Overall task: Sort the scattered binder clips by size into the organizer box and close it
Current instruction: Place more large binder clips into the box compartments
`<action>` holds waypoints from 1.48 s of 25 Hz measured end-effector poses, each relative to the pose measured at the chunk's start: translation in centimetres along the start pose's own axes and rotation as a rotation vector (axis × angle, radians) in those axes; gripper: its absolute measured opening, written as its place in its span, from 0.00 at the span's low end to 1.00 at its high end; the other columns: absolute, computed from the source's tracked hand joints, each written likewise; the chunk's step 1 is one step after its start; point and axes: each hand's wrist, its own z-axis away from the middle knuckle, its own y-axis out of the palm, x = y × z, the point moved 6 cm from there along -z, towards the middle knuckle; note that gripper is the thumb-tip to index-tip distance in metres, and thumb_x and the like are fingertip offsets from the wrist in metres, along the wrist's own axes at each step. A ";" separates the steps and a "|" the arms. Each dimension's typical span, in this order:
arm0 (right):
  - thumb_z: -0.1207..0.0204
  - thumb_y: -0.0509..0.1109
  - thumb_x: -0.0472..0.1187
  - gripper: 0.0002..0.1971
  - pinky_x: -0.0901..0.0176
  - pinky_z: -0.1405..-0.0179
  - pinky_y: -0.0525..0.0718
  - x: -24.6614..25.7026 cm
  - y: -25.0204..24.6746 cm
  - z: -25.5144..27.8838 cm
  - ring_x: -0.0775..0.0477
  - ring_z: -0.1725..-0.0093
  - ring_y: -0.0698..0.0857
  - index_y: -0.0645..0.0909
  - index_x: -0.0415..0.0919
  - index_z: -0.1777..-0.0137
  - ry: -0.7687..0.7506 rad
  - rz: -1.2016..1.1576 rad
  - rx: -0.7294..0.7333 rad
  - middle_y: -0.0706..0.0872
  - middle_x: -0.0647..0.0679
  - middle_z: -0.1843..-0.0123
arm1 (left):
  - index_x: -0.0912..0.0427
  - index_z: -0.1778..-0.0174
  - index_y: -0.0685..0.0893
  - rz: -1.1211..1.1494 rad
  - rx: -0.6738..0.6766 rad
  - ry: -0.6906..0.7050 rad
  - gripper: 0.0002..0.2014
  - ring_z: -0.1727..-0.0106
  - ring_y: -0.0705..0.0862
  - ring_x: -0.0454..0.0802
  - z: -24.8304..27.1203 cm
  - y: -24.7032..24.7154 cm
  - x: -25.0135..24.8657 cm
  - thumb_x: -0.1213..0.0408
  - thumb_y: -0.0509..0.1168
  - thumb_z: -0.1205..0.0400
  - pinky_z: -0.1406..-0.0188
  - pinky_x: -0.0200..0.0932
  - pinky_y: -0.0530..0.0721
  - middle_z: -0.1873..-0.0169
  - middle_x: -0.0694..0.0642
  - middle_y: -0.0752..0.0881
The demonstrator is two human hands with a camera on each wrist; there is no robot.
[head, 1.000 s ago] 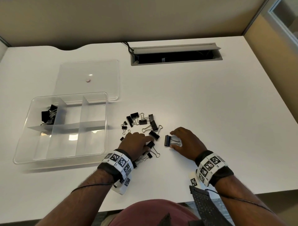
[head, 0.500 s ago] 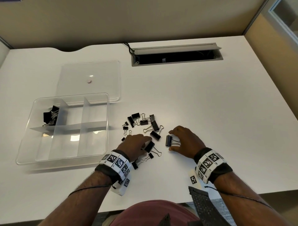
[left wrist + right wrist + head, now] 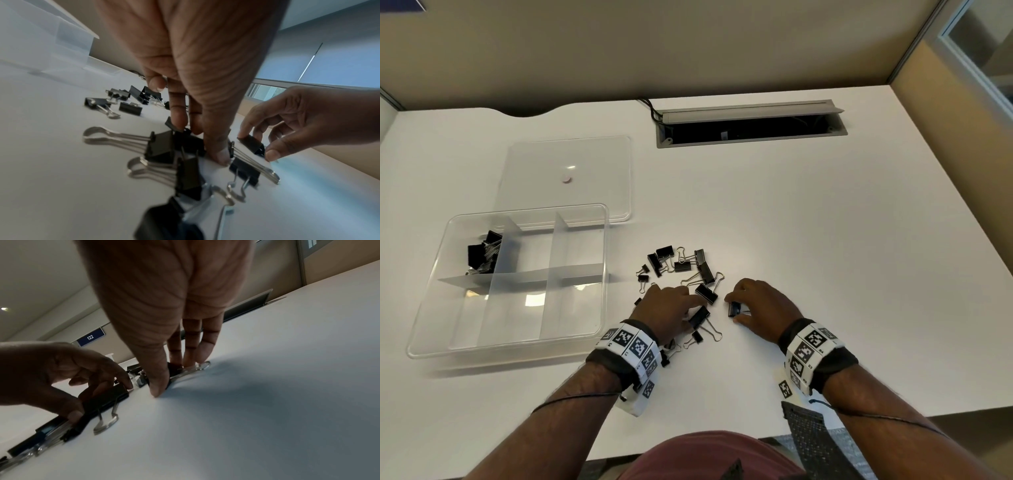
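Observation:
Several black binder clips (image 3: 681, 265) of different sizes lie scattered on the white table (image 3: 825, 240), right of the clear organizer box (image 3: 606, 274). Its far-left compartment holds a few large clips (image 3: 481, 253). My left hand (image 3: 697, 308) pinches a large clip (image 3: 700, 317) on the table between thumb and fingers; the left wrist view shows that clip (image 3: 185, 142) under my left hand (image 3: 197, 141). My right hand (image 3: 734, 308) pinches another clip (image 3: 736, 308) by its black body, also on the table. The right wrist view shows the right hand (image 3: 172, 378) round this clip (image 3: 174, 369).
The box's clear lid (image 3: 568, 178) lies flat behind the box. An open grey cable hatch (image 3: 750, 126) sits at the back of the table. More small clips (image 3: 697, 337) lie beside my left wrist. The table's front edge runs just below my forearms.
My left fingers have stretched forward onto the large clip. The right hand has closed in over its clip, hiding most of the wire handles. Box and lid have not moved.

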 end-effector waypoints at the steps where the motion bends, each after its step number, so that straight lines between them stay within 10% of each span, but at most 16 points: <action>1: 0.28 0.71 0.42 0.18 0.55 0.45 0.75 0.0 0.1 0.0 0.44 0.40 0.76 0.79 0.48 0.37 -0.002 0.002 0.007 0.80 0.48 0.41 | 0.39 0.31 0.72 0.000 0.009 -0.003 0.22 0.42 0.81 0.51 0.0 0.1 0.2 0.54 0.66 0.22 0.43 0.49 0.69 0.47 0.49 0.81; 16: 0.27 0.63 0.33 0.26 0.48 0.47 0.79 3.8 -0.5 -2.8 0.40 0.43 0.75 0.72 0.51 0.29 -0.123 0.056 0.043 0.77 0.42 0.42 | 0.45 0.35 0.74 0.141 -0.348 -0.167 0.22 0.46 0.82 0.50 2.8 -7.7 4.3 0.44 0.65 0.23 0.49 0.47 0.69 0.45 0.45 0.82; 37: 0.25 0.69 0.45 0.23 0.47 0.51 0.80 4.3 0.8 -2.7 0.38 0.42 0.71 0.68 0.54 0.31 -0.101 0.168 0.069 0.70 0.41 0.38 | 0.47 0.33 0.73 0.122 -0.312 -0.214 0.23 0.45 0.82 0.51 1.8 -7.1 5.0 0.43 0.63 0.22 0.45 0.49 0.73 0.43 0.47 0.82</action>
